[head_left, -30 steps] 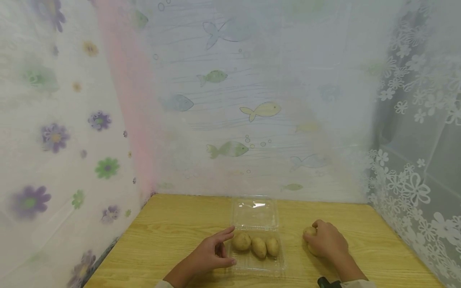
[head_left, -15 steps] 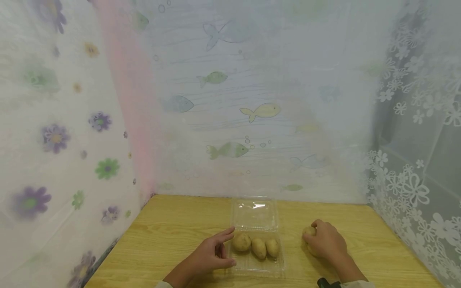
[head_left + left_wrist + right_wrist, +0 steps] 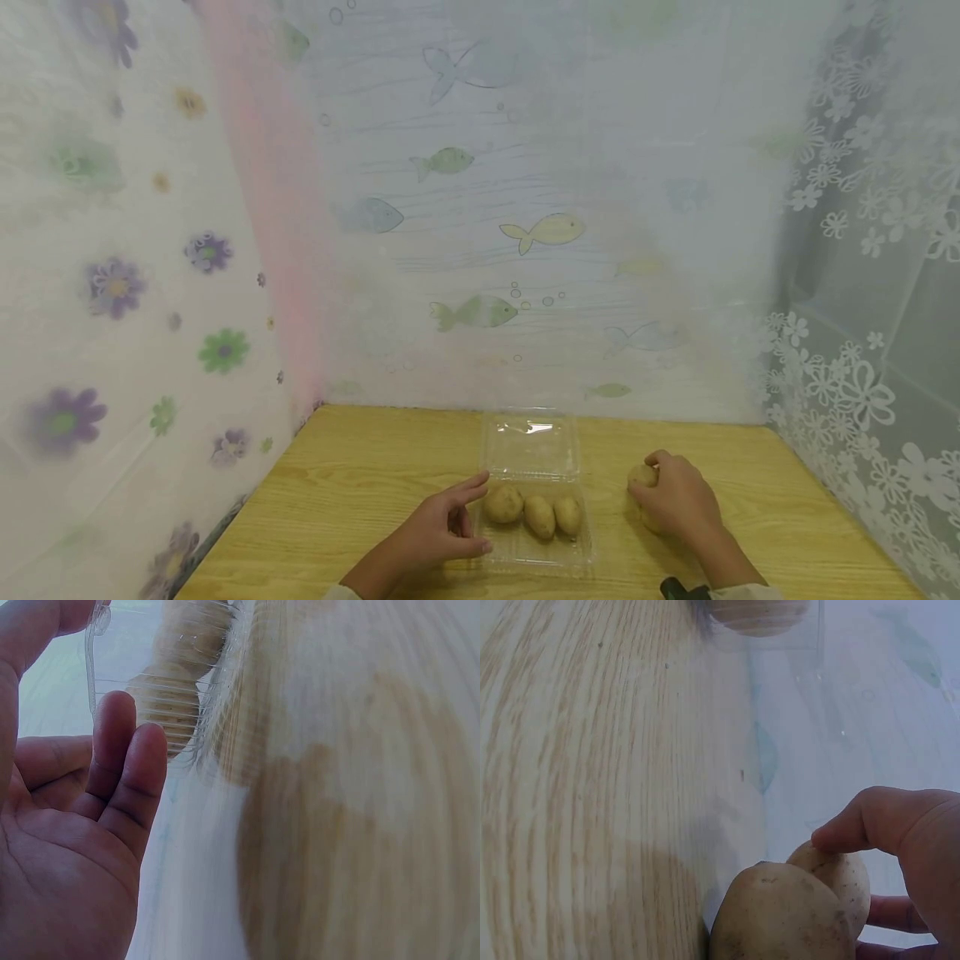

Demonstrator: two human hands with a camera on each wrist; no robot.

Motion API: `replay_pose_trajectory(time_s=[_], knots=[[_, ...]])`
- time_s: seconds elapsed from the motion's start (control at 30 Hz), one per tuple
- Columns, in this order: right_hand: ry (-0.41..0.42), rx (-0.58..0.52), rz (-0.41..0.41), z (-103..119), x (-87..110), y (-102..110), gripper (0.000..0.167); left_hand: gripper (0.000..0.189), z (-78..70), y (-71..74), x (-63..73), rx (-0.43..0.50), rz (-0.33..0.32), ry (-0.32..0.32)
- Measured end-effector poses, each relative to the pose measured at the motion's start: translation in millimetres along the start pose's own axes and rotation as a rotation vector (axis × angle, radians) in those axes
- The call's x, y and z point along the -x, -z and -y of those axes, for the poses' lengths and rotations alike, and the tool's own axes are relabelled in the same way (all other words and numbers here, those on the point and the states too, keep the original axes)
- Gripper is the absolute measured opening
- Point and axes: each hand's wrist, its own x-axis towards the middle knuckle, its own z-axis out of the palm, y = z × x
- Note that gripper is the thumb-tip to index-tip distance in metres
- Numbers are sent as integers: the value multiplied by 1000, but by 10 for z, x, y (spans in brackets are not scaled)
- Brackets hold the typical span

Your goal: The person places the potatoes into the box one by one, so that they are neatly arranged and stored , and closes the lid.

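Observation:
A clear plastic clamshell box (image 3: pixel 525 554) lies with its lid swung back, and a row of 3 potatoes (image 3: pixel 539 517) sits in its base. At the left side of the box is my left hand (image 3: pixel 438 527), thumb and index finger spread along the edge; in the left wrist view, fingertips (image 3: pixel 144 761) show close by the ribbed wall. To the right of the box, my right hand (image 3: pixel 681 500) grips a potato (image 3: pixel 832 881) between thumb and fingers. Another potato (image 3: pixel 776 919) lies right beside the held one, mostly hidden under the hand in the head view.
Everything rests on a wood-grain table (image 3: pixel 360 467). The raised lid (image 3: pixel 531 446) lies behind the box, toward the fish-print curtain (image 3: pixel 540 229). Flowered sheets (image 3: pixel 223 350) hang at both sides. A black item (image 3: pixel 681 588) shows by the right sleeve.
My right hand has shifted slightly left and away from me, and the gripped potato with it. The left hand, the box and the potatoes in it stay where they were.

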Motion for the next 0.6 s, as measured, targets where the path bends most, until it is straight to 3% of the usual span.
replay_pose_trajectory(time_s=[0.37, 0.6], knots=[[24, 30, 2, 71, 25, 44, 59, 87, 11, 2, 1, -3, 5, -6], [64, 8, -41, 102, 35, 37, 57, 86, 4, 1, -1, 8, 4, -2]])
